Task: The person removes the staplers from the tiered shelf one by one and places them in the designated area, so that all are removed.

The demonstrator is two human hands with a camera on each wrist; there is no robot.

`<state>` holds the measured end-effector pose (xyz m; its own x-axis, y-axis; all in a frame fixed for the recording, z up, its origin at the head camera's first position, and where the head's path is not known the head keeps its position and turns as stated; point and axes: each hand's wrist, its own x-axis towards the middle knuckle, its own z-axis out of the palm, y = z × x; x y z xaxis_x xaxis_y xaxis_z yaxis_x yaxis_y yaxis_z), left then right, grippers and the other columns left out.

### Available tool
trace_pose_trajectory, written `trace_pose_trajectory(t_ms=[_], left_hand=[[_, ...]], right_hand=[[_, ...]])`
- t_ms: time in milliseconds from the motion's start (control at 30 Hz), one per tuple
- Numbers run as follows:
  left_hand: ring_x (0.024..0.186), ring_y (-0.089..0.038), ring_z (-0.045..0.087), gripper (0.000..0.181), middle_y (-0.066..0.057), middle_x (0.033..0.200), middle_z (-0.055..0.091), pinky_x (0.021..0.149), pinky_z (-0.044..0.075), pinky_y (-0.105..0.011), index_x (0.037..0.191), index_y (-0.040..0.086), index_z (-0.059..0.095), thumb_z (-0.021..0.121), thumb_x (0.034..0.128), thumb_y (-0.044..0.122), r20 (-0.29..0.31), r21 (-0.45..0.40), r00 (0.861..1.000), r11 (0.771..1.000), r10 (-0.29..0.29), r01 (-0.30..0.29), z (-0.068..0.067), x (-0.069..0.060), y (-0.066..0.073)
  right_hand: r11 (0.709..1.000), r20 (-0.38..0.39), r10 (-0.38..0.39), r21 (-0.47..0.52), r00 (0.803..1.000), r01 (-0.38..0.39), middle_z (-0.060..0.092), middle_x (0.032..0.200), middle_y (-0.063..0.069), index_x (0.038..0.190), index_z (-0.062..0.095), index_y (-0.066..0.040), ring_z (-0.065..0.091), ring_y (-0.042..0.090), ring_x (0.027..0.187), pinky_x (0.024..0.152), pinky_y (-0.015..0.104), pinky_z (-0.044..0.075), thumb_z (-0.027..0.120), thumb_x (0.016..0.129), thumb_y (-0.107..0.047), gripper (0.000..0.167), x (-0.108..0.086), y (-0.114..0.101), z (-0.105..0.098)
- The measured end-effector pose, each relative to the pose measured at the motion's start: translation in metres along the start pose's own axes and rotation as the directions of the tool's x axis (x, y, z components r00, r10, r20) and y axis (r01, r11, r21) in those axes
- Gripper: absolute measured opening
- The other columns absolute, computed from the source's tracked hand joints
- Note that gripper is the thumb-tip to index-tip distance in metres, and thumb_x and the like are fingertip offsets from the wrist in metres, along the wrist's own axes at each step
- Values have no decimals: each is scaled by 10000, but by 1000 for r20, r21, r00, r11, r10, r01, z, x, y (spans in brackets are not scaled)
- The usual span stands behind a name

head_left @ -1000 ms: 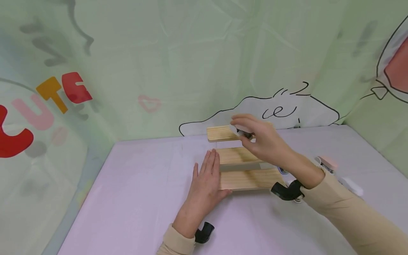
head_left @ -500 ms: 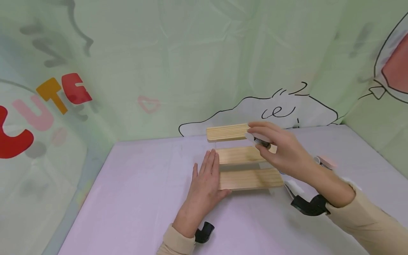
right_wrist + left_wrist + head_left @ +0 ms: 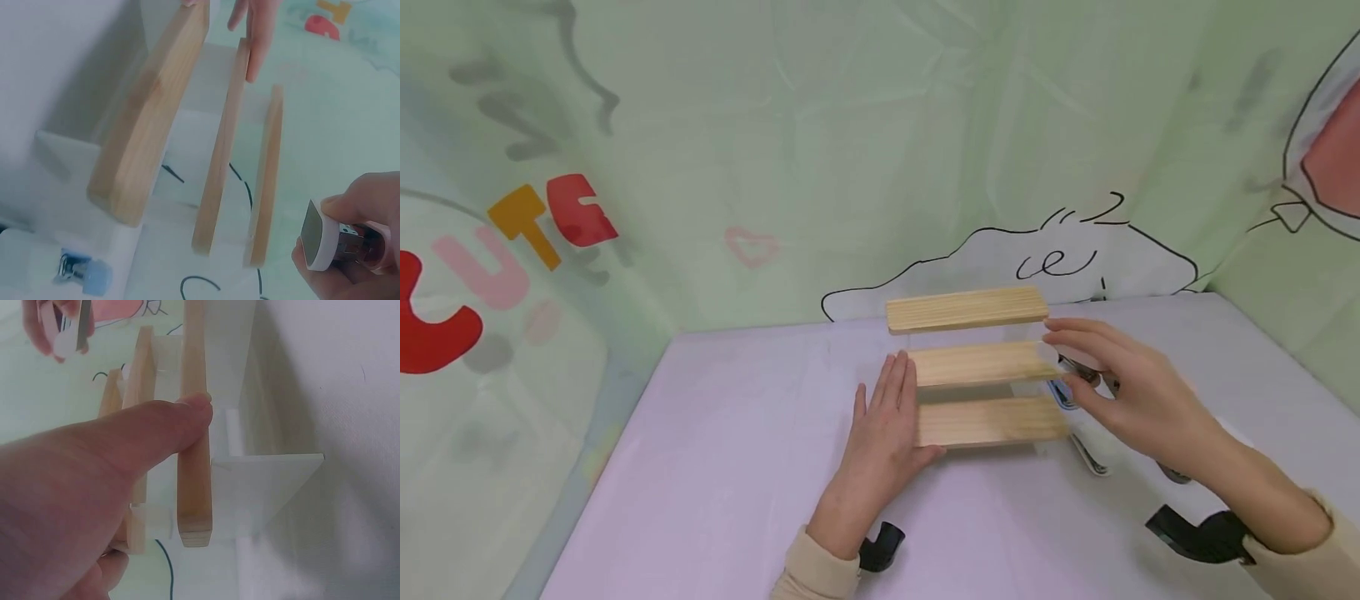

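Observation:
A small tiered rack has three pale wooden boards, the top (image 3: 967, 310), middle (image 3: 981, 363) and front (image 3: 992, 422), on whitish translucent supports (image 3: 262, 481). My left hand (image 3: 883, 437) rests straight-fingered against the rack's left end; its thumb touches the front board's edge. At the rack's right end, my right hand (image 3: 1142, 400) holds a small stapler (image 3: 322, 240) between thumb and fingers. The stapler has a white end with a grey pad and metal parts; the hand hides the rest. In the head view, the stapler overlaps the middle board's right end.
Right of the rack lie a blue-edged item (image 3: 1062, 394) and a white item with a metal edge (image 3: 1092, 454). A white and light-blue item with metal parts (image 3: 81, 272) shows in the right wrist view. A green printed cloth (image 3: 760, 167) stands behind the pale table (image 3: 715, 467).
My right hand has moved right and somewhat downward with the stapler, from in front of the top board to the rack's right end. My left hand has stayed in place.

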<state>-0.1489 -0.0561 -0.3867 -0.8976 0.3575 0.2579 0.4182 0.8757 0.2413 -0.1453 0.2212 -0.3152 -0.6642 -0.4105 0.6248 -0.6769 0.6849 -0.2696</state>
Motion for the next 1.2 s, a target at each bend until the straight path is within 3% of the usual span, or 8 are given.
trace_pose_trajectory(t_ms=[133,233,300,400,567,733,933,1200], left_hand=[[1546,-263,164,1160,-133,1657,188,1154,287,-621,1563,-16,183,856,737,443,3,-5,1000,1000,-3,3,0,0,0],[1547,-262,161,1166,-132,1658,185,1154,286,-622,1566,-13,177,857,736,443,8,-7,1000,1000,-6,6,0,0,0],[1547,-261,161,1164,-132,1658,185,1154,287,-622,1566,-12,176,856,737,442,9,-7,1000,1000,-4,4,0,0,0],[1546,-264,166,1161,-135,1657,189,1150,290,-626,1565,-13,181,857,737,439,5,-8,1000,1000,2,-2,0,0,1],[1547,-262,158,1159,-135,1660,179,1152,289,-623,1567,-15,170,848,747,446,19,1,1000,1000,1,-1,-2,0,1],[1551,-253,141,1159,-125,1666,157,1161,278,-616,1571,-7,156,841,755,448,34,4,999,1000,-11,11,-3,0,1],[1552,-253,134,1160,-125,1667,150,1161,273,-622,1572,-6,153,843,754,442,36,-10,999,1000,-7,8,-2,-1,1],[1553,-254,133,1159,-123,1668,151,1162,275,-619,1573,-5,149,836,759,452,43,-1,999,1000,-9,9,-2,-2,2]], right_hand=[[999,-2,34,-1,999,-34,604,1342,83,1262,646,-76,510,-161,972,637,14,390,773,670,170,654,-11,3,-8],[998,-2,63,-21,998,-63,607,1338,68,1257,650,-76,464,-206,1148,751,-21,411,773,670,170,648,-19,4,-13],[996,-3,77,-47,997,-77,610,1332,54,1254,652,-83,443,-223,1177,812,-29,406,783,663,164,654,-24,5,-17],[993,-12,99,-67,995,-100,609,1333,20,1254,657,-97,435,-228,1184,784,-26,400,793,640,167,682,-32,7,-21],[989,-27,123,-77,992,-124,577,1358,-102,1247,666,-117,426,-208,1230,771,-22,392,804,599,186,728,-46,8,-24],[992,-21,117,-47,993,-118,547,1378,-179,1249,662,-97,445,-152,1277,877,-39,378,788,581,213,747,-59,5,-23],[990,-19,140,-32,990,-140,539,1354,-238,1224,673,-98,323,-59,1434,950,-40,321,775,565,210,735,-75,1,-21],[984,-7,164,-66,986,-164,554,1340,-197,1234,676,-109,432,-212,1213,811,-49,390,780,595,141,694,-100,-5,-21]])
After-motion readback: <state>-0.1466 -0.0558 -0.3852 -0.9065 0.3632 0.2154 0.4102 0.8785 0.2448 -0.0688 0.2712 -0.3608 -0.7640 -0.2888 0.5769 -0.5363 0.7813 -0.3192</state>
